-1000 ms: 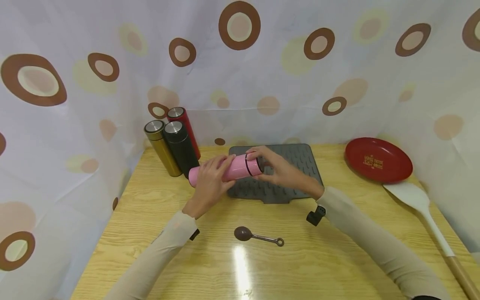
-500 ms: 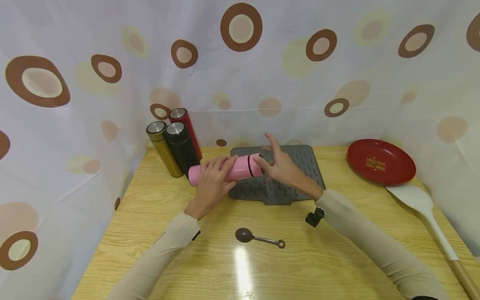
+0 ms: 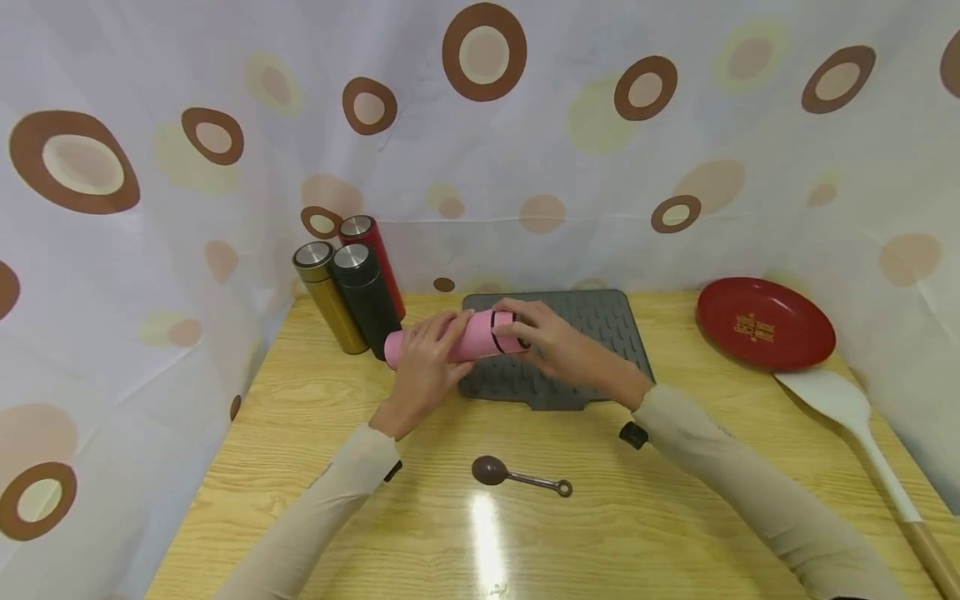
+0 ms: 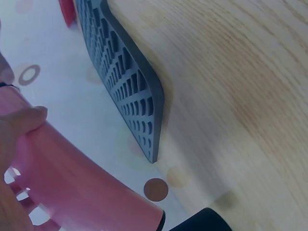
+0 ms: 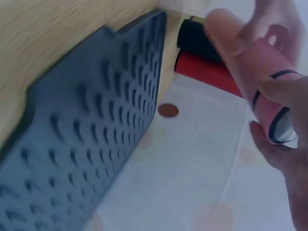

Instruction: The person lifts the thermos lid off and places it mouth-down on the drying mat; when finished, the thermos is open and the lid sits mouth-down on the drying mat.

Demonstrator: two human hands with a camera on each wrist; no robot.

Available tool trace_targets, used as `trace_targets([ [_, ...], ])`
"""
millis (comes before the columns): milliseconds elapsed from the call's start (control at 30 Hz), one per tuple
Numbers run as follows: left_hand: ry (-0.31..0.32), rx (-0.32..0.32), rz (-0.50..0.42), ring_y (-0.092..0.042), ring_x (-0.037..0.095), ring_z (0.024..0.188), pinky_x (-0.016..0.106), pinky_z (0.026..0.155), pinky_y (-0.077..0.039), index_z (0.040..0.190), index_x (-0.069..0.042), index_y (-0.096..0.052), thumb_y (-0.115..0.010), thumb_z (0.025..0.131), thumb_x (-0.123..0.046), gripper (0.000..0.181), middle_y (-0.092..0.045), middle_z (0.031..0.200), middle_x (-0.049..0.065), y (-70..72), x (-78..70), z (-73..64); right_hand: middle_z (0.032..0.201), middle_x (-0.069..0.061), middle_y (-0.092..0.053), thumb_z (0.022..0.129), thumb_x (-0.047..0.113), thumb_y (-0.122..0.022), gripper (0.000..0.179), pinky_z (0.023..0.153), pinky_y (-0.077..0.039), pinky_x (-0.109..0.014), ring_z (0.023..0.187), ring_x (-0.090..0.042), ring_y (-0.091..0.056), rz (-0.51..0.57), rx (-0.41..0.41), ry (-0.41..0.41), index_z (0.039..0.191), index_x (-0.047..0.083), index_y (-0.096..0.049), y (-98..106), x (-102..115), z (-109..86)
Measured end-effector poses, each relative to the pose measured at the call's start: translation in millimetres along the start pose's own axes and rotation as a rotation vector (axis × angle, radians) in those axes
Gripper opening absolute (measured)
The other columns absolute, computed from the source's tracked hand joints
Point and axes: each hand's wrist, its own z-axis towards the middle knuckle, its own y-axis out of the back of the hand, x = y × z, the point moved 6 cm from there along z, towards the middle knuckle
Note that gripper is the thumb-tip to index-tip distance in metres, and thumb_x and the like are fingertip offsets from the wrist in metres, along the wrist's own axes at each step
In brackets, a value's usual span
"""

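Observation:
A pink thermos bottle (image 3: 477, 336) is tilted nearly on its side above the table, its lid end to the right. My left hand (image 3: 425, 358) grips its body, the thumb along the near side in the left wrist view. At the other end, my right hand (image 3: 557, 343) holds the pink lid (image 5: 268, 111) between thumb and fingers, close to the black ring. The lid's silver top shows in the right wrist view. Beneath the bottle lies a dark grey ridged mat (image 3: 600, 333). Nearer to me rests a brown spoon (image 3: 490, 471).
Gold (image 3: 333, 304), black (image 3: 366, 300) and red (image 3: 384, 271) thermos bottles stand upright at the back left, close to the pink bottle's base. A red oval plate (image 3: 765, 323) and a long white spatula (image 3: 832, 400) lie along the right. A patterned curtain (image 3: 480, 167) surrounds the table.
My right hand let go of the lid with fingers spread half a second ago, and now holds it again. My left hand keeps its grip on the bottle, which has shifted very slightly.

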Motion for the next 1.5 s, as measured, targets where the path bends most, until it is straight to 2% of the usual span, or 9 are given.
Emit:
trace_targets([
  [133, -0.044, -0.012, -0.019, -0.063, 0.041, 0.123, 0.061, 0.105, -0.050, 0.143, -0.010, -0.061, -0.096, 0.075, -0.020, 0.077, -0.064, 0.133, 0.020, 6.1, -2.2, 4.2, 0.149, -0.016, -0.048, 0.079, -0.014, -0.083, 0.062, 0.086, -0.060, -0.049, 0.130, -0.044, -0.048, -0.219, -0.026, 0.170, 0.128, 0.016, -0.059, 5, 14, -4.8],
  [233, -0.047, -0.012, -0.039, -0.064, 0.040, 0.123, 0.062, 0.106, -0.050, 0.143, -0.010, -0.063, -0.097, 0.074, -0.020, 0.077, -0.065, 0.133, 0.019, 10.4, -2.3, 7.9, 0.146, -0.013, -0.049, 0.079, -0.013, -0.083, 0.057, 0.091, -0.058, -0.052, 0.131, -0.045, -0.047, -0.302, -0.036, 0.196, 0.123, 0.015, -0.060, 9, 17, -2.5],
  [433, -0.021, 0.046, -0.041, -0.064, 0.040, 0.125, 0.062, 0.107, -0.049, 0.145, -0.010, -0.062, -0.094, 0.079, -0.024, 0.075, -0.065, 0.135, 0.019, 5.1, -1.9, 8.8, 0.143, -0.017, -0.055, 0.076, -0.006, -0.090, 0.058, 0.094, -0.057, -0.053, 0.132, -0.041, -0.046, -0.188, -0.038, 0.104, 0.124, 0.011, -0.062, 15, 10, -3.8],
  [600, 0.001, 0.037, -0.058, -0.064, 0.042, 0.125, 0.062, 0.108, -0.048, 0.146, -0.008, -0.061, -0.094, 0.080, -0.024, 0.075, -0.064, 0.136, 0.021, 4.2, -1.8, 6.2, 0.144, -0.015, -0.057, 0.076, -0.002, -0.092, 0.071, 0.092, -0.058, -0.051, 0.130, -0.039, -0.050, -0.123, -0.067, 0.114, 0.137, 0.013, -0.060, 20, 9, -4.0],
  [900, -0.004, 0.078, -0.050, -0.064, 0.040, 0.124, 0.062, 0.107, -0.049, 0.144, -0.010, -0.063, -0.094, 0.079, -0.025, 0.073, -0.065, 0.135, 0.019, 4.1, -2.5, -0.6, 0.143, -0.013, -0.059, 0.078, 0.005, -0.091, 0.061, 0.092, -0.059, -0.047, 0.127, -0.035, -0.053, -0.105, -0.026, 0.115, 0.132, 0.014, -0.066, 23, 14, -9.6],
  [1100, 0.020, 0.077, -0.062, -0.063, 0.039, 0.126, 0.061, 0.107, -0.048, 0.146, -0.011, -0.061, -0.091, 0.083, -0.025, 0.072, -0.064, 0.137, 0.019, 6.2, 8.0, 1.5, 0.147, -0.015, -0.057, 0.078, 0.002, -0.091, 0.062, 0.099, -0.055, -0.042, 0.131, -0.034, -0.054, 0.030, -0.099, 0.013, 0.134, 0.010, -0.066, 38, 8, -11.4],
  [1233, 0.113, 0.034, -0.043, -0.065, 0.038, 0.120, 0.059, 0.103, -0.050, 0.142, -0.009, -0.064, -0.093, 0.080, -0.023, 0.071, -0.067, 0.132, 0.018, 13.7, 28.3, -10.0, 0.146, -0.019, -0.057, 0.076, -0.005, -0.090, 0.063, 0.107, -0.045, -0.019, 0.130, -0.036, -0.057, 0.132, -0.212, -0.111, 0.133, 0.005, -0.067, 62, -14, -22.0],
  [1333, 0.132, -0.016, -0.051, -0.066, 0.040, 0.116, 0.061, 0.101, -0.051, 0.139, -0.007, -0.066, -0.095, 0.077, -0.021, 0.071, -0.068, 0.130, 0.020, 21.7, 38.2, -16.4, 0.145, -0.018, -0.056, 0.077, -0.007, -0.088, 0.062, 0.101, -0.041, -0.009, 0.122, -0.032, -0.059, 0.138, -0.226, -0.210, 0.133, 0.006, -0.068, 72, -36, -30.3],
  [1500, 0.146, -0.038, -0.090, -0.066, 0.041, 0.116, 0.062, 0.099, -0.051, 0.139, -0.005, -0.065, -0.094, 0.078, -0.023, 0.070, -0.066, 0.130, 0.020, 24.6, 46.1, -17.8, 0.137, -0.020, -0.051, 0.081, 0.000, -0.088, 0.056, 0.087, -0.047, -0.025, 0.101, -0.025, -0.061, 0.086, -0.171, -0.322, 0.133, 0.007, -0.069, 69, -69, -42.0],
])
